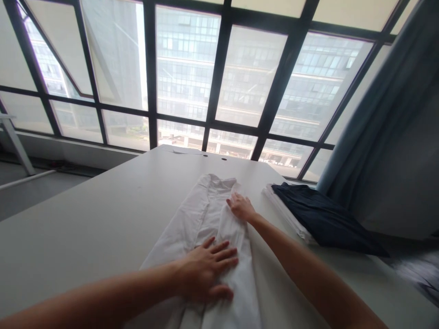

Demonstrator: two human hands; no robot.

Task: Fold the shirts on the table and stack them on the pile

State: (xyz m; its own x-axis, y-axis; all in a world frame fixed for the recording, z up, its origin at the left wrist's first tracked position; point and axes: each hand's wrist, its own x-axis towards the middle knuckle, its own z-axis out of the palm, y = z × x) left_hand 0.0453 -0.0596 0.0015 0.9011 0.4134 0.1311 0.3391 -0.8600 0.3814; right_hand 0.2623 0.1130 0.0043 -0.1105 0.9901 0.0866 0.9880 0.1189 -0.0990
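Note:
A white shirt [187,224], folded lengthwise into a long narrow shape, lies on the white table with its collar end away from me. My left hand [209,272] rests flat on the near part of the shirt, fingers spread and pointing right. Farther up, my right hand [240,207] lies on the shirt's right side, just below the collar. Its fingers are extended over the cloth with the thumb apart. Creases run down the middle of the fabric between both hands. The shirt's near end is partly hidden by my left forearm.
On the right of the white table [113,210], dark blue folded cloth [318,214] lies over white folded cloth [288,214]. Blurred light fabric [420,274] shows at the right edge. A blue-grey curtain [373,114] hangs beside large windows.

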